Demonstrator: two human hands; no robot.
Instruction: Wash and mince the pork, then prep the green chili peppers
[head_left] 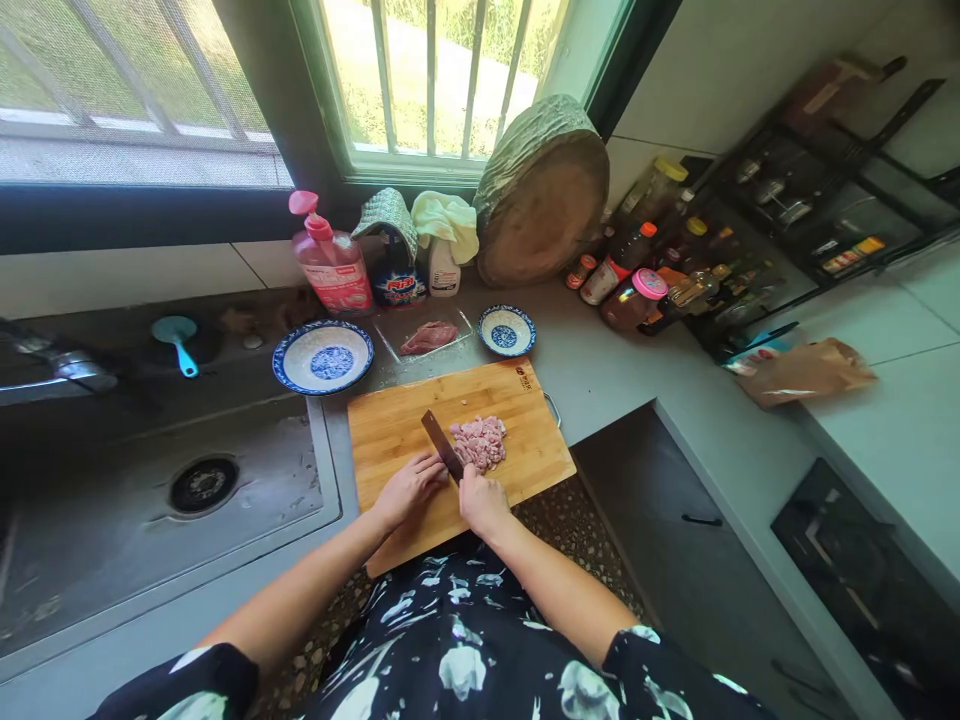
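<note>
A wooden cutting board (pixel 390 430) lies on the counter in front of me with a pile of chopped pink meat (pixel 480 441) near its middle. My right hand (pixel 481 500) grips the handle of a cleaver (pixel 441 443), whose dark blade rests on the board just left of the meat. Beside the blade, my left hand (pixel 409 487) lies flat on the board with its fingers together, holding nothing. Behind the board a raw piece of meat (pixel 428 337) lies on a clear tray.
Two blue-and-white bowls (pixel 322 357) (pixel 507 330) stand behind the board. A sink (pixel 165 500) is to the left. Soap bottles (pixel 331 262), a round wooden block (pixel 541 195) and sauce jars (pixel 634 295) line the back. A stove (pixel 862 570) is at right.
</note>
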